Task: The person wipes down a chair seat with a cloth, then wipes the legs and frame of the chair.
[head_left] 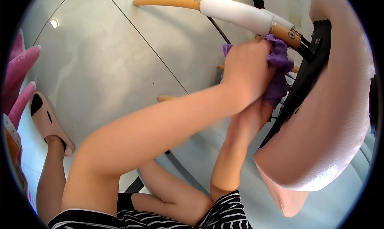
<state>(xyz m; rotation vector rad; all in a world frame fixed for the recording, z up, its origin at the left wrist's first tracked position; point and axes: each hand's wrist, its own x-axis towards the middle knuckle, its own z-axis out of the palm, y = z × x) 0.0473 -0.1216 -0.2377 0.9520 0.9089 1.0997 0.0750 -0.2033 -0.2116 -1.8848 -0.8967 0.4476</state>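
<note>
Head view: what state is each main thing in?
Purple fabric cloth, crumpled, held in left hand
Pink leather-look chair, tipped, black underside exposed
Slender tan wooden leg, partly covered by white wrapping
Pink rounded slipper, worn
Right hand, mostly hidden, grip unclear

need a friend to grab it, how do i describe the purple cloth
Start at the big pink seat on the right. Beside its black underside, near the tan-and-white leg, find the purple cloth in the left hand. Crumpled folds and purple colour set it apart.
</note>
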